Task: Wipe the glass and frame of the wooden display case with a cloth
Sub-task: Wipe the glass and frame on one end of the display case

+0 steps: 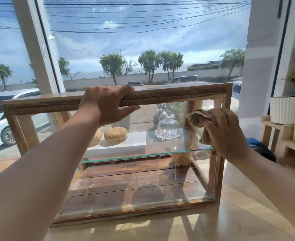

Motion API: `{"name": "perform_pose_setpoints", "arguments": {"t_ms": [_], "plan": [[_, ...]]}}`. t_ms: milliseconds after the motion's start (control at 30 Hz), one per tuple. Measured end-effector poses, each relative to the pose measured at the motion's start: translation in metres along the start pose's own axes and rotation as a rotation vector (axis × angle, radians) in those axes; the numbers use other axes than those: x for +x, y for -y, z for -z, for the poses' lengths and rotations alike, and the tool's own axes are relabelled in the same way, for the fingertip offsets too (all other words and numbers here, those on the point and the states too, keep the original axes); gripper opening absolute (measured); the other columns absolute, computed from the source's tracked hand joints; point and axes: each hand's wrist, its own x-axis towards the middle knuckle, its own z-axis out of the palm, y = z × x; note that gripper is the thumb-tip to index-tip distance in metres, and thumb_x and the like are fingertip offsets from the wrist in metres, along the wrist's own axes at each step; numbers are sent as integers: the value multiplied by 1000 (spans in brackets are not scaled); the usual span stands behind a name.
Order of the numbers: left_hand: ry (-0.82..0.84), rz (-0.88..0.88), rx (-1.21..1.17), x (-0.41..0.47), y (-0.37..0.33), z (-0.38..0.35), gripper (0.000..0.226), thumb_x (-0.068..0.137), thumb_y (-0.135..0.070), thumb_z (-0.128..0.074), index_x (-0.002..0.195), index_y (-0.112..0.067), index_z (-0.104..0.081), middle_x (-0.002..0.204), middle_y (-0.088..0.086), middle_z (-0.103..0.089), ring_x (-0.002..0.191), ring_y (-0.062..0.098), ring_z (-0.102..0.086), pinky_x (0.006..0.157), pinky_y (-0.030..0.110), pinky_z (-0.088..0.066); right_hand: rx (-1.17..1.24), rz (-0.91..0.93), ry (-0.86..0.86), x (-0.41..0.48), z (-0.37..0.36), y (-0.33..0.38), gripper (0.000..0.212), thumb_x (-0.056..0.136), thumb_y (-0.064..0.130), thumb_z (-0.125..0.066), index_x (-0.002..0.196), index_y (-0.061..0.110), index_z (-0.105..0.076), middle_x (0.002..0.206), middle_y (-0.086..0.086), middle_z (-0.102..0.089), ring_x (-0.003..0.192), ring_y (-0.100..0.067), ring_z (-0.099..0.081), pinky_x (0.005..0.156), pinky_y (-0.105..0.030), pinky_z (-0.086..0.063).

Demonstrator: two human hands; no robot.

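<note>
The wooden display case (176, 93) stands on a pale table, glass front toward me, with a glass shelf (143, 153) across its middle. My left hand (106, 103) grips the front edge of the case's top board, fingers over the top and thumb underneath. My right hand (225, 131) is closed on a crumpled beige cloth (198, 117) and presses it against the front glass near the upper right corner post. Wet streaks run down the lower glass.
Inside the case sit two sesame buns (115, 133) and a small glass dome dish (167, 127). A white ribbed planter (282, 110) with a plant stands on wooden blocks at the right. Behind the case is a large window (143, 49) facing a street with cars.
</note>
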Motion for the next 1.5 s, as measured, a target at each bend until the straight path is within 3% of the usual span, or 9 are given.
{"name": "perform_pose_setpoints", "arguments": {"t_ms": [133,333,533,800,967,1100,1200,1333,1500], "plan": [[-8,-6,3,0,-1,0,58,87,-74,-31,121,-32,-52,91,-7,-70,72,23,-67,56,28,-49,-2,122,69,-24,4,6,45,77,10,-73,113,8,-46,123,-18,-44,106,-38,-46,85,-46,-49],[4,-7,-2,0,-1,0,59,87,-74,-30,121,-32,-52,92,-8,-70,72,24,-67,56,28,-49,-25,5,-65,28,-1,-20,29,89,12,-64,112,7,-48,125,-20,-42,109,-40,-43,91,-45,-41],[6,-4,-1,0,0,0,63,86,-76,-24,124,-33,-49,92,-7,-70,74,24,-67,59,30,-52,17,176,159,-42,5,12,61,66,12,-83,115,9,-47,123,-18,-44,107,-37,-46,84,-47,-52],[-58,-17,-2,0,0,0,57,86,-73,-32,116,-31,-55,87,-10,-71,67,22,-67,51,22,-34,-29,101,-67,40,1,-16,18,101,19,-48,117,11,-49,124,-18,-44,106,-38,-45,84,-48,-50],[-91,-17,15,0,0,-2,56,87,-73,-32,113,-30,-57,86,-11,-71,65,21,-67,50,21,-31,-1,183,59,-11,-1,2,52,72,15,-78,113,12,-48,123,-18,-44,106,-37,-46,79,-47,-55],[-81,-17,2,-1,0,-4,57,87,-74,-31,114,-31,-56,92,-11,-70,72,20,-68,53,26,-43,87,316,225,-30,9,13,64,55,13,-86,108,15,-49,122,-14,-46,107,-34,-45,80,-46,-57],[-67,-16,-1,-1,0,-4,57,87,-75,-31,116,-32,-55,93,-11,-71,72,20,-68,55,27,-46,104,188,66,10,5,6,46,71,16,-76,109,13,-49,123,-14,-44,110,-34,-44,89,-44,-50],[-48,3,-13,-1,0,-2,59,86,-76,-29,117,-33,-54,94,-11,-71,73,22,-68,57,28,-46,1,113,-108,51,-8,8,29,87,16,-70,111,13,-54,123,-14,-45,108,-34,-43,84,-45,-50],[-28,4,-6,-1,-1,-1,60,85,-76,-28,118,-32,-54,94,-11,-70,73,22,-68,56,28,-45,68,190,-48,1,-13,34,36,80,21,-72,110,15,-52,122,-13,-46,108,-33,-46,82,-41,-52]]}}
